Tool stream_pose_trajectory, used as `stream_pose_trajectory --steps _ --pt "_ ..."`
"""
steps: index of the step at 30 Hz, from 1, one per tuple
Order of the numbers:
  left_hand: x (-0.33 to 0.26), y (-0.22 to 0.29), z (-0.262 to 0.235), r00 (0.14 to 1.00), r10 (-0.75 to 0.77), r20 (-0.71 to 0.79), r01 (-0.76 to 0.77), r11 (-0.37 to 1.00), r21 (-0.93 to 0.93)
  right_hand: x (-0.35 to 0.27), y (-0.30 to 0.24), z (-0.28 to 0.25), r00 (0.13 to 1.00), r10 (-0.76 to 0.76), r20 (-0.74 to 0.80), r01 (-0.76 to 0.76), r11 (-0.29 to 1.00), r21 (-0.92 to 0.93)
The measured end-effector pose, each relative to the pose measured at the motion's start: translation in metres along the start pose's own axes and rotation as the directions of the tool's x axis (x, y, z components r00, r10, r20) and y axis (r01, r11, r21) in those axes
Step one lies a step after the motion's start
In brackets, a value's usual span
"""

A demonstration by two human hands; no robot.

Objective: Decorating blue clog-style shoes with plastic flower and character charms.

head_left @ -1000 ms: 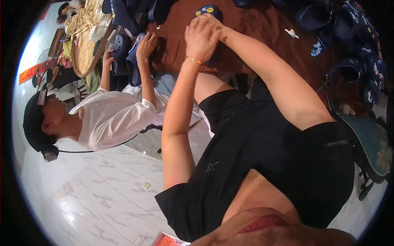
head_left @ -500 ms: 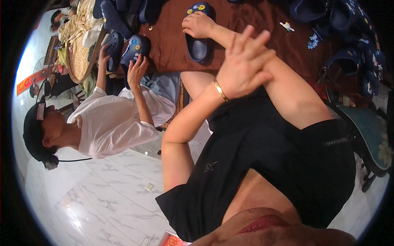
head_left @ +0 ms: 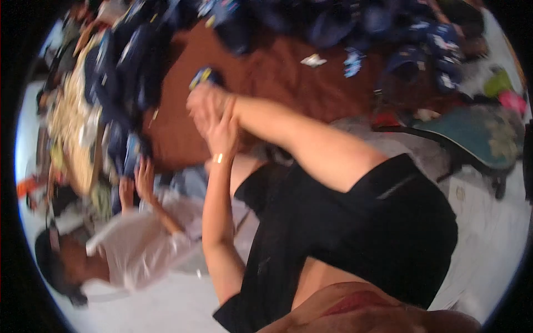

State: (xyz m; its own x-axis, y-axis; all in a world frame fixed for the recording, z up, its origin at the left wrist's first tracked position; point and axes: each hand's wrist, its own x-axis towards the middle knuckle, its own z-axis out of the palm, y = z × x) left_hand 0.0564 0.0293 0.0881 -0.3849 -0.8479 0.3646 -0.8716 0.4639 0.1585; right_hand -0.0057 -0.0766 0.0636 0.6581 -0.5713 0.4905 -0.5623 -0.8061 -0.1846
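**Both hands meet at a dark blue slipper on the brown mat**

Head view, frame blurred by motion. The person's own forearms come up from the lower edge over black clothing. The left hand (head_left: 223, 133), with a gold bracelet (head_left: 218, 159) at the wrist, is raised with its back toward the camera. The right hand (head_left: 202, 104) lies just behind it; the two hands touch or overlap. Just past the right hand's fingers sits a dark blue slipper (head_left: 204, 76) with a yellow and blue patch, on the brown mat (head_left: 288, 89), toward the mat's left half. The right hand seems to touch the slipper; whether its fingers close on it cannot be told, as the left hand and blur hide them. The left hand's grip cannot be told either.

Along the mat's far edge and left edge lies a heap of dark blue slippers (head_left: 127, 66). A small white scrap (head_left: 314, 60) lies near the far edge. At the mat's left edge a second person in a white shirt (head_left: 141, 255) reaches both hands up to the slippers there; one such hand (head_left: 145, 176) shows open. A teal cushion (head_left: 477, 133) sits off the mat's right corner, on a pale tiled floor (head_left: 488, 233)
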Motion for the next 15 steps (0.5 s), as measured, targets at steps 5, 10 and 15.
stream_pose_trajectory --steps 5,10,15 --pt "0.006 0.060 -0.036 0.996 0.084 0.030 -0.071 0.949 -0.308 -0.003 0.003 -0.003 0.967 0.037 -0.250 -0.012 0.995 0.100" --pt "-0.001 0.097 -0.058 0.984 0.178 0.010 -0.151 0.861 -0.486 -0.004 0.006 -0.004 0.892 0.060 -0.448 -0.027 0.997 0.079" --pt "-0.032 0.094 -0.065 0.966 0.259 0.011 -0.226 0.862 -0.454 0.015 -0.016 0.004 0.995 -0.100 -0.020 0.100 0.995 0.006"
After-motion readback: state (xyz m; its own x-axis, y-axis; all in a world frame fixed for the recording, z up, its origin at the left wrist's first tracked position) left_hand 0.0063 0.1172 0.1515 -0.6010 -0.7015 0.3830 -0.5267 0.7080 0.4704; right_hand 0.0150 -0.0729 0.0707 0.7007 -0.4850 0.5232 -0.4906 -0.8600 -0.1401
